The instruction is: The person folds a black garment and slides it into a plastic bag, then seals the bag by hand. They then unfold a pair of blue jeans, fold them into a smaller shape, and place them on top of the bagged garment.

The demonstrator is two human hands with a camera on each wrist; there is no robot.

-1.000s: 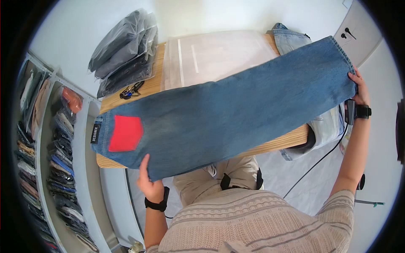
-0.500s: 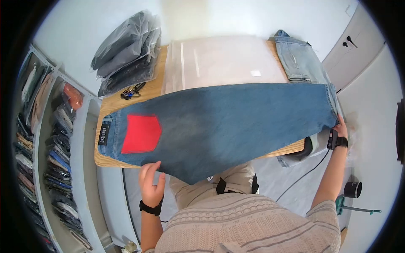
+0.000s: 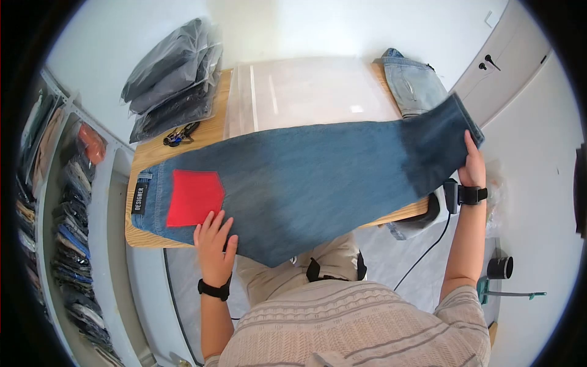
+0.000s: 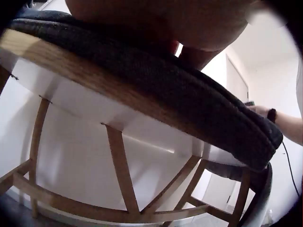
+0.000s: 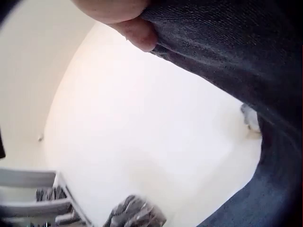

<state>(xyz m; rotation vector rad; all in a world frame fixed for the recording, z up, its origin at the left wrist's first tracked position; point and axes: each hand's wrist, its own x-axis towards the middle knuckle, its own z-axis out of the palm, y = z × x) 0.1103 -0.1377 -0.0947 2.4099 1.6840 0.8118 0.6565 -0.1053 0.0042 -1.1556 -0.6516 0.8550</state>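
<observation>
Blue jeans [image 3: 318,177] lie across the table, waistband with a black "DESIGNER" label [image 3: 139,199] at the left and a red back pocket [image 3: 194,199] beside it. My left hand [image 3: 215,251] rests on the denim at the pocket's lower corner, fingers spread and fairly straight. At the leg end, my right hand [image 3: 473,166] grips the hem, thumb on top, and holds that end raised and bent up. In the right wrist view, fingertips [image 5: 142,35] press against the dark denim [image 5: 227,42]. The left wrist view shows denim [image 4: 156,90] hanging over the table edge.
Clear plastic bags [image 3: 312,92] lie flat at the table's back. Bagged dark garments [image 3: 174,85] are stacked at the back left, near a black and blue tool [image 3: 180,136]. Light jeans [image 3: 413,85] lie back right. Shelves [image 3: 101,202] of clothes stand left; a cable [image 3: 422,257] hangs from my right wrist.
My right hand has brought the hem lower and inward, then lifted it so the leg end bends up. My left hand has moved onto the denim beside the red pocket, its fingers spreading.
</observation>
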